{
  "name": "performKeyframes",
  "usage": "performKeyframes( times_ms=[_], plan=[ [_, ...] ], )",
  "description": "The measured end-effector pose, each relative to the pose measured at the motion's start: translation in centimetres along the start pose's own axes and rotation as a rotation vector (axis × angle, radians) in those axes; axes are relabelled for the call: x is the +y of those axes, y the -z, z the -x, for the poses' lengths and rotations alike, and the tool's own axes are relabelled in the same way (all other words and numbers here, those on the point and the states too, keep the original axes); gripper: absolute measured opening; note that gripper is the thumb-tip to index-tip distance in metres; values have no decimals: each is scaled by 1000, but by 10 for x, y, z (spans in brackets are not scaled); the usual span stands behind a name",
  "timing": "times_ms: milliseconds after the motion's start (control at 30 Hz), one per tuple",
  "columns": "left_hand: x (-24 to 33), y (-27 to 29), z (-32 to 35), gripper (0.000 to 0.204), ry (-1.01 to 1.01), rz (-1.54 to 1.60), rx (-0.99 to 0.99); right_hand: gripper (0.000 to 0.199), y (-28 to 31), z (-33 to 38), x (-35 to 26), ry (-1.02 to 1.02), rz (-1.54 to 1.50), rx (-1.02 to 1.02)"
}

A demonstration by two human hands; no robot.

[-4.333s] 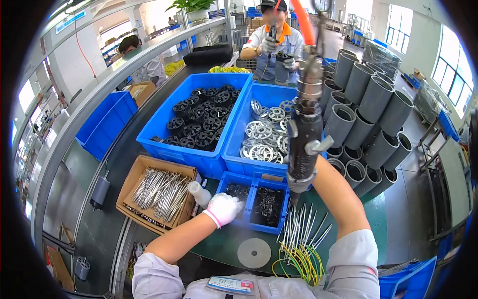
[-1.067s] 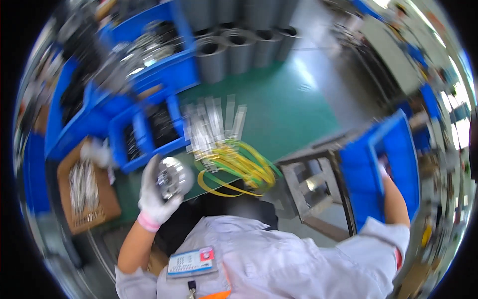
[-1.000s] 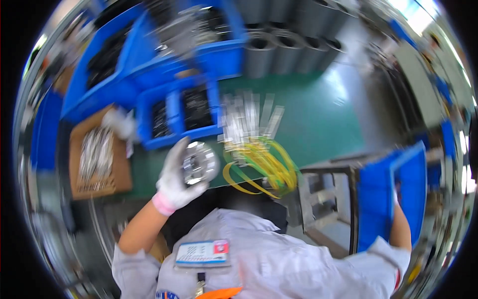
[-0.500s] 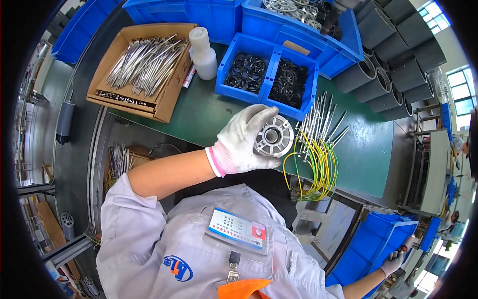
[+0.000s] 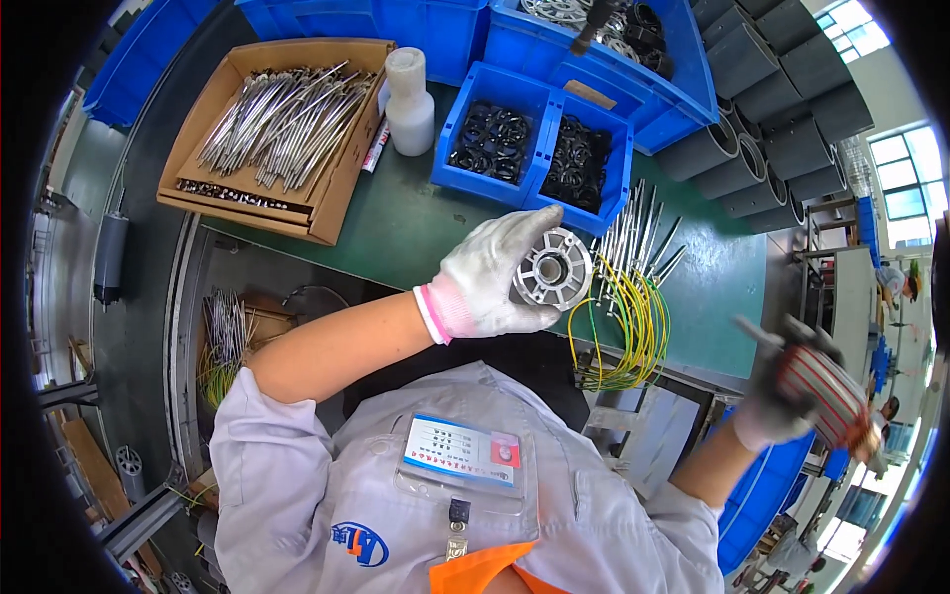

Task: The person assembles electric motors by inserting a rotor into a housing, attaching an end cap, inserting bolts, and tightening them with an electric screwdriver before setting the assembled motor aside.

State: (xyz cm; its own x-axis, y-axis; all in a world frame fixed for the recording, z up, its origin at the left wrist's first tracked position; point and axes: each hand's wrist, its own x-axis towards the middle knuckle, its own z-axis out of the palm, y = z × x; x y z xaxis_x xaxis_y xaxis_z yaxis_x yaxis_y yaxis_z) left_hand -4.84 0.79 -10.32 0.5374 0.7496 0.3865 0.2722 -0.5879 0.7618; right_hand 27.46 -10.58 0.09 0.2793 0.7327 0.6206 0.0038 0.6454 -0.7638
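Centrally, the left hand (image 5: 490,282), in a white glove with a pink cuff, is wrapped around a round silver metal hub (image 5: 551,269), fingers curled over its rim. At its 3 o'clock lies a bundle of yellow-green wires (image 5: 623,327) with metal pins on the green table (image 5: 396,228). At 12 o'clock sits a blue divided bin (image 5: 534,148) of black rings. The right hand (image 5: 782,396), at 4 o'clock, grips a copper-wound stator (image 5: 821,391), blurred.

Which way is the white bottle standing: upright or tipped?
Upright: the bottle stands on its base on the green table, cap up.
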Motion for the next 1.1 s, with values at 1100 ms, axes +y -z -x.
performKeyframes(
  times_ms=[1100],
  plan=[
    [-8,-10,5,104,17,-37,137,70,-162,13,124,-12,76,-359]
  ],
)
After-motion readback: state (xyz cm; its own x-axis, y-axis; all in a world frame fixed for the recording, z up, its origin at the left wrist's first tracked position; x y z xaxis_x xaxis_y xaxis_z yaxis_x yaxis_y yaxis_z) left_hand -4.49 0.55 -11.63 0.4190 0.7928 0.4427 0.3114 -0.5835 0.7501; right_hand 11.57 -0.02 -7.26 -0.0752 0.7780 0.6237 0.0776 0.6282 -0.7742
